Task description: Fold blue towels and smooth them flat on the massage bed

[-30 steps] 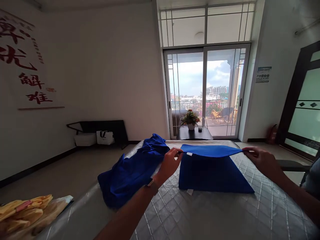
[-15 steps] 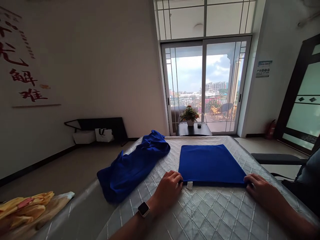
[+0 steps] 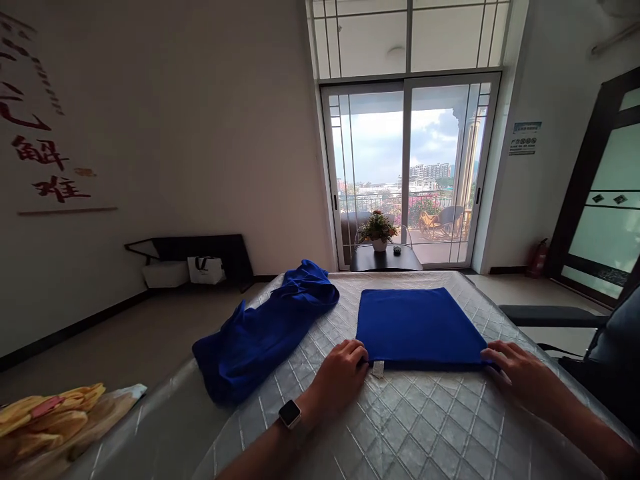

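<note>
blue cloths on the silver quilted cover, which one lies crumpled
The bunched blue cloth at left, in loose folds; the flat, rectangular blue cloth at right has a white tag.

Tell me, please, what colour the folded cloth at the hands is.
The folded cloth is plain blue with a white tag, shown best in the head view.

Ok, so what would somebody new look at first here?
Probably the bright glass doors at the back. Then the flat blue cloth on the silvery quilted cover, with the left hand at one near corner and the right hand at the other. A crumpled blue cloth lies to its left.
</note>
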`<state>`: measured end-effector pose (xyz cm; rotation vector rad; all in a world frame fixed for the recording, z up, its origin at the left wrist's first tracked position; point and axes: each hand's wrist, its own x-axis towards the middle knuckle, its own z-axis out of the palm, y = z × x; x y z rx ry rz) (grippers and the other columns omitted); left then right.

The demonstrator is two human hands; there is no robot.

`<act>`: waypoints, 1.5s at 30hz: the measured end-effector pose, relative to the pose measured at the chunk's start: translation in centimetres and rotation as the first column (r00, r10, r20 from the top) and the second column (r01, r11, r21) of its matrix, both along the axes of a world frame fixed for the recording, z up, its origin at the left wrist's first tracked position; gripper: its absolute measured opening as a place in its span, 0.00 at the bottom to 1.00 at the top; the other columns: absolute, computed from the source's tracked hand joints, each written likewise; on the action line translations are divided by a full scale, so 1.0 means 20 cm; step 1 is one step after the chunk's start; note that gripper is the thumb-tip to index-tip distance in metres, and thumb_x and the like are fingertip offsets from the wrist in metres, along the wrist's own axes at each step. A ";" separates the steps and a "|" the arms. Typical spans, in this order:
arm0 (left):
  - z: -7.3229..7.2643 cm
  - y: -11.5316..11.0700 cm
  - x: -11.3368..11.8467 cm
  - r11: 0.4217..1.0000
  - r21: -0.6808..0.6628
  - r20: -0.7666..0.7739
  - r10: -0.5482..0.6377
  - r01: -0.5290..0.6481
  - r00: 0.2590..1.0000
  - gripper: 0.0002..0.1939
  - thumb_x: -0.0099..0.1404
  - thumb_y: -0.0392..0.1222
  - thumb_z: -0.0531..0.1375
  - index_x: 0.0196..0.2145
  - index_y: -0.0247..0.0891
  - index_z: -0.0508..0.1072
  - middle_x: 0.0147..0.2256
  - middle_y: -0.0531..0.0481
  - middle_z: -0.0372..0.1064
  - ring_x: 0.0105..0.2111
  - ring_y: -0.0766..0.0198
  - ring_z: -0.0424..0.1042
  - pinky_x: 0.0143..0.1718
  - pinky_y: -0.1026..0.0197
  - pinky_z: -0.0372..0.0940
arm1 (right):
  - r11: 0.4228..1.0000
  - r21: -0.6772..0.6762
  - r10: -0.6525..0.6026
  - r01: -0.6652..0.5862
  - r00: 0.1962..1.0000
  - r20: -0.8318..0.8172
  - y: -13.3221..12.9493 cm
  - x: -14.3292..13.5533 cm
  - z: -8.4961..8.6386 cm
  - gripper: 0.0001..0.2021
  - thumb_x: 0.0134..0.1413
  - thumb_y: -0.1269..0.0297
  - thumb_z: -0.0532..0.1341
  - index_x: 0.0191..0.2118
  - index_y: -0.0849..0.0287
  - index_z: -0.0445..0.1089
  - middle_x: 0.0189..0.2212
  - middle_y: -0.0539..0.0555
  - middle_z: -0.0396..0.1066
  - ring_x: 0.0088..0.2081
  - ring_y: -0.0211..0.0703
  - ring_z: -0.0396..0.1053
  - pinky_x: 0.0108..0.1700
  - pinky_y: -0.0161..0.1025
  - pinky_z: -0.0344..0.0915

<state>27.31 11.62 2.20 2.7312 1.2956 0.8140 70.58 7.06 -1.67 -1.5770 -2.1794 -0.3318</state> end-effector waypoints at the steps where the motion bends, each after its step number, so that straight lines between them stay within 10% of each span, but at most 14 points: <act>1: 0.01 0.01 0.01 1.000 0.011 0.004 -0.011 0.011 1.000 0.11 0.67 0.36 0.62 0.47 0.44 0.75 0.53 0.47 0.74 0.55 0.54 0.72 0.59 0.49 0.66 | 1.000 -0.011 0.018 -0.019 1.000 -0.004 0.00 -0.04 0.02 0.22 0.66 0.43 0.53 0.55 0.46 0.75 0.57 0.57 0.73 0.56 0.58 0.71 0.56 0.56 0.72; 6: 0.01 0.07 0.13 0.989 -0.033 -0.153 -0.148 0.145 0.977 0.34 0.70 0.50 0.61 0.70 0.48 0.56 0.72 0.45 0.49 0.71 0.49 0.48 0.70 0.40 0.48 | 0.970 -0.244 0.009 -0.006 1.000 0.010 0.07 -0.29 0.04 0.28 0.65 0.36 0.49 0.69 0.30 0.56 0.71 0.47 0.52 0.71 0.65 0.47 0.65 0.74 0.54; 19: -0.02 0.37 0.28 0.971 -0.217 -0.308 -0.169 0.104 0.936 0.29 0.77 0.54 0.48 0.72 0.51 0.52 0.73 0.44 0.43 0.72 0.48 0.43 0.69 0.36 0.41 | 0.900 -0.424 -0.094 0.099 0.995 0.033 0.37 -0.28 0.04 0.32 0.65 0.33 0.39 0.71 0.30 0.45 0.73 0.43 0.41 0.73 0.61 0.37 0.67 0.77 0.37; 25: -0.01 0.38 0.28 0.967 -0.205 -0.271 -0.203 0.150 0.941 0.26 0.76 0.59 0.48 0.69 0.63 0.56 0.73 0.50 0.44 0.72 0.46 0.43 0.68 0.32 0.43 | 0.940 -0.338 -0.045 0.042 0.999 -0.003 0.36 -0.28 0.04 0.30 0.66 0.34 0.40 0.70 0.29 0.49 0.73 0.44 0.45 0.73 0.58 0.39 0.70 0.71 0.37; 35: 0.00 0.31 0.35 0.972 -0.057 -0.156 -0.233 0.227 0.960 0.22 0.76 0.47 0.54 0.66 0.51 0.65 0.71 0.46 0.52 0.71 0.55 0.50 0.70 0.44 0.48 | 0.962 -0.258 0.101 -0.086 0.994 0.043 0.33 -0.24 0.03 0.23 0.71 0.47 0.44 0.68 0.31 0.56 0.72 0.48 0.51 0.71 0.57 0.48 0.67 0.65 0.52; 41: -0.05 0.26 0.39 0.953 -0.195 -0.163 -0.264 0.231 0.951 0.22 0.78 0.49 0.49 0.66 0.50 0.65 0.69 0.43 0.55 0.70 0.53 0.51 0.70 0.39 0.45 | 0.948 -0.281 0.157 -0.152 0.988 -0.002 0.30 -0.30 -0.01 0.24 0.69 0.41 0.46 0.66 0.30 0.60 0.70 0.47 0.55 0.70 0.56 0.51 0.68 0.67 0.50; 45: 0.06 0.26 0.36 0.890 -0.363 -0.125 -0.342 0.278 0.932 0.20 0.77 0.48 0.53 0.62 0.48 0.70 0.67 0.43 0.60 0.68 0.53 0.56 0.68 0.44 0.51 | 0.977 -0.134 0.166 -0.168 0.986 -0.026 0.31 -0.27 -0.10 0.23 0.69 0.44 0.48 0.64 0.36 0.66 0.67 0.50 0.63 0.67 0.55 0.59 0.68 0.66 0.53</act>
